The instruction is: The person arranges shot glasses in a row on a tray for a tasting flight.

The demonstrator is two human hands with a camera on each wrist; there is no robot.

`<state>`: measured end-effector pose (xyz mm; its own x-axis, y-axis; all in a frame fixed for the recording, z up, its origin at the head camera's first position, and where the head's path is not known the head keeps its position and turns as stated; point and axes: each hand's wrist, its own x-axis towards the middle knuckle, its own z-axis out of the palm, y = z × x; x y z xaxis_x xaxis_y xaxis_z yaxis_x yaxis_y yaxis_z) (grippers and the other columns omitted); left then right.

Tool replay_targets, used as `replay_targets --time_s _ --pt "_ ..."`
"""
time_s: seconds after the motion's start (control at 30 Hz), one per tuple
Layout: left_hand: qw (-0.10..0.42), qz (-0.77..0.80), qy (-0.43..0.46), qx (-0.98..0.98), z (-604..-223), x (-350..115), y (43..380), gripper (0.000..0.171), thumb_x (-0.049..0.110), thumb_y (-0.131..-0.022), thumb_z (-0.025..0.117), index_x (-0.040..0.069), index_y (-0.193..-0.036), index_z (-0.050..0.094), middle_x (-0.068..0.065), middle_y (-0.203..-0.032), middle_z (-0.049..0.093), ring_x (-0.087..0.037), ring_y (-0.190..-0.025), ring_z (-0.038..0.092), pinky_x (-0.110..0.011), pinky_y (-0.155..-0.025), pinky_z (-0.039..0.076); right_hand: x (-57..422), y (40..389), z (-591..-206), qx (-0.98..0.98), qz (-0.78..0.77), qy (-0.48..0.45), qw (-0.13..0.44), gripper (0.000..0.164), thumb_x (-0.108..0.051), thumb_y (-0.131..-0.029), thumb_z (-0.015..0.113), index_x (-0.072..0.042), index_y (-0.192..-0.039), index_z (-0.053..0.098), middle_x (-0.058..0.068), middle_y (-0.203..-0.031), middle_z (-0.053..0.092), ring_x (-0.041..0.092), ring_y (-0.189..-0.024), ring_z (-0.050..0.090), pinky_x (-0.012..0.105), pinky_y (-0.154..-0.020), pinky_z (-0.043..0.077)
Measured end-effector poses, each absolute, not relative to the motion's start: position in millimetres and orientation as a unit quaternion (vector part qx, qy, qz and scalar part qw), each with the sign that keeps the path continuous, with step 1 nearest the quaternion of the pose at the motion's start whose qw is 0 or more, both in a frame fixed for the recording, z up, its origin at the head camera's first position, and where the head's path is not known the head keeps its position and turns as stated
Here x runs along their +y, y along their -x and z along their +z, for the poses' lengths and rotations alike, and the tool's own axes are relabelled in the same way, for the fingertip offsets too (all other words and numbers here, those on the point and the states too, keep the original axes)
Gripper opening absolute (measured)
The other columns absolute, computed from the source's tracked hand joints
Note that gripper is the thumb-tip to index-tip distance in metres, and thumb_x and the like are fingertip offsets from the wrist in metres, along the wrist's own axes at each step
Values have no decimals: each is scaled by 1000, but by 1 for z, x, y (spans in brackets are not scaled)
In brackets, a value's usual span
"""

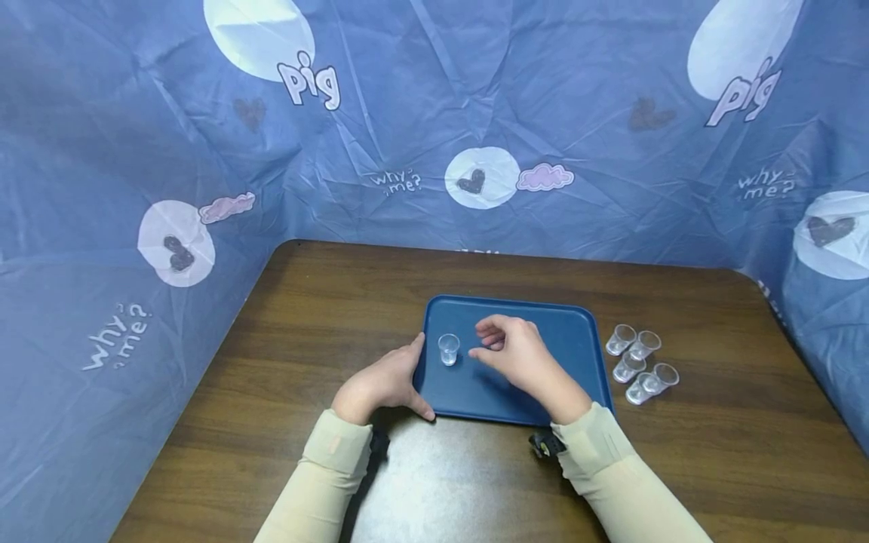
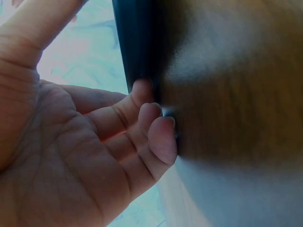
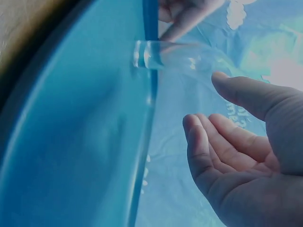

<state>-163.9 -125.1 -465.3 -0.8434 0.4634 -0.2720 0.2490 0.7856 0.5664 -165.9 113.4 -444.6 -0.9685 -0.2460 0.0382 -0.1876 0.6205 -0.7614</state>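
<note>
A small clear shot glass (image 1: 449, 349) stands upright on the left part of a blue tray (image 1: 505, 403). My right hand (image 1: 519, 354) hovers over the tray just right of this glass, thumb and loosely bent fingers apart, with nothing between them. In the right wrist view the shot glass (image 3: 180, 56) appears beyond the thumb tip, with a gap between. My left hand (image 1: 387, 381) holds the tray's near left corner, fingers along the left side and thumb at the front edge. The left wrist view shows its fingertips (image 2: 163, 139) curled against the tray's rim (image 2: 135, 42).
Several more clear shot glasses (image 1: 630, 367) stand in a close cluster on the wooden table (image 1: 733, 452), right of the tray. A blue printed cloth (image 1: 421, 105) hangs behind the table and along its sides.
</note>
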Motion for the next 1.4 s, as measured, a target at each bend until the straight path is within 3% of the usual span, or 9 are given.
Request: replay_targets --time_s 0.7,0.97,1.4 --pt "203 267 -193 922 -466 -125 163 139 32 -60 102 -8 -159 12 -28 -158 32 -36 -143 34 -43 -115 29 180 150 -420 901 -414 106 -67 34 -11 -86 84 1 -116 71 13 -106 73 29 -93 71 42 -81 57" --pt "201 272 -192 921 -465 -125 163 139 31 -60 102 -9 -158 13 -28 -158 32 -36 -143 35 -43 -115 30 210 144 -418 906 -402 96 -89 34 -11 -87 83 1 -117 71 13 -105 73 26 -92 71 40 -81 57" --pt "203 267 -188 923 -465 -125 163 139 32 -60 102 -8 -159 13 -27 -157 32 -36 -143 35 -44 -115 30 245 129 -412 913 -389 57 -114 36 -14 -88 83 1 -118 70 14 -105 73 25 -90 71 11 -72 50"
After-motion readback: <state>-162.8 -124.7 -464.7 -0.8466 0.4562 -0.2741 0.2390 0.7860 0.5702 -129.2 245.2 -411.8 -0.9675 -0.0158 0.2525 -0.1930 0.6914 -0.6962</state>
